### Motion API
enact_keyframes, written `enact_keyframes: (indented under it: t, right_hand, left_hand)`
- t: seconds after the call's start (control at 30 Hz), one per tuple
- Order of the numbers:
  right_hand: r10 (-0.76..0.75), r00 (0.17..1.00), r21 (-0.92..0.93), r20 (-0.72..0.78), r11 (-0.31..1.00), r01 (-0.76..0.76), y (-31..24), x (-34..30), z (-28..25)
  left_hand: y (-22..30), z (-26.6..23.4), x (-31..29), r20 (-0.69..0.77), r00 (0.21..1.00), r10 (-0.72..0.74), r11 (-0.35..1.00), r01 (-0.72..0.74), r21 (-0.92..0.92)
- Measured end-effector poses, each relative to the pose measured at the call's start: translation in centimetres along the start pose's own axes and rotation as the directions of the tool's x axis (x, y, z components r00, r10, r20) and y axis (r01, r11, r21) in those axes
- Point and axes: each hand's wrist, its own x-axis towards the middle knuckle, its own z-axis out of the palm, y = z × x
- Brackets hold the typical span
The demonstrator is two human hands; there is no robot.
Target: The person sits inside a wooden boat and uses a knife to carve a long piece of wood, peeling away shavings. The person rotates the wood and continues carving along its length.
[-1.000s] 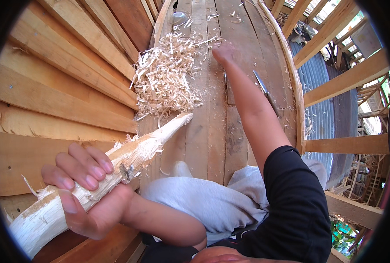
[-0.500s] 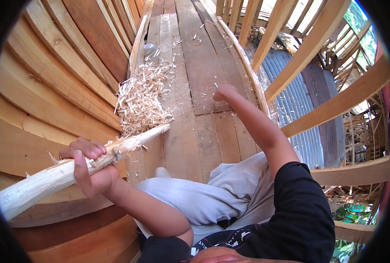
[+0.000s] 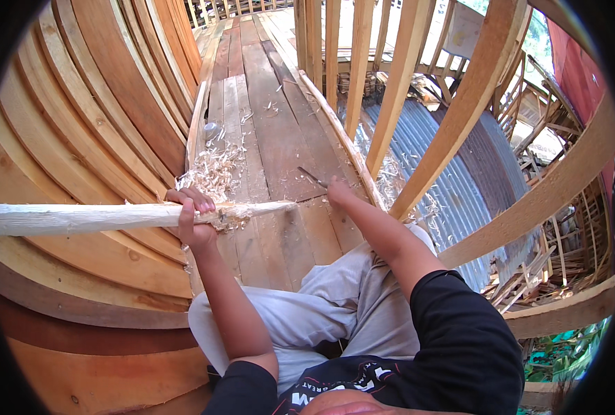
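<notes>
A pale, peeled wooden pole [image 3: 93, 218] runs in from the left side and lies almost level across the view, its tip tapering over the floorboards. My left hand [image 3: 197, 213] is closed around it a little back from that tapered end. To the right, apart from the pole, my right hand [image 3: 336, 194] is closed on a knife [image 3: 311, 176]. Its thin dark blade points up and to the left, and its handle is mostly hidden in my fist. Curled wood shavings [image 3: 210, 173] lie heaped just beyond my left hand.
Plank wall boards [image 3: 79, 104] rise close on the left. A slatted wooden railing [image 3: 390, 90] stands on the right, with corrugated metal sheets [image 3: 432, 173] below it. A small round container [image 3: 211, 130] sits past the shavings on the plank floor [image 3: 287, 131].
The pole has swung from a slant to nearly level, with my left hand still on it. My right hand has turned, so the knife blade now shows. The whole view has shifted.
</notes>
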Motion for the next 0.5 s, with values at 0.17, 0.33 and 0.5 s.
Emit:
enact_keyframes:
  t: [0.17,0.33,0.5]
  right_hand:
    - [0.018,0.999,-0.085,0.039,0.996,-0.015,-0.7,-1.1,-3.7]
    - [-0.031,1.0,0.103,0.006,0.994,0.03,-3.4,-6.2,-10.4]
    - [-0.071,0.992,0.312,0.104,0.949,0.035,-8.0,-12.1,-17.6]
  left_hand:
    - [-0.1,0.2,-0.9,0.044,0.999,-0.01,1.0,0.012,-0.027]
    - [0.2,-1.0,-0.9,0.075,0.997,-0.027,1.0,0.026,0.015]
    - [0.8,-0.4,-0.7,-0.002,0.998,-0.069,0.998,0.069,0.002]
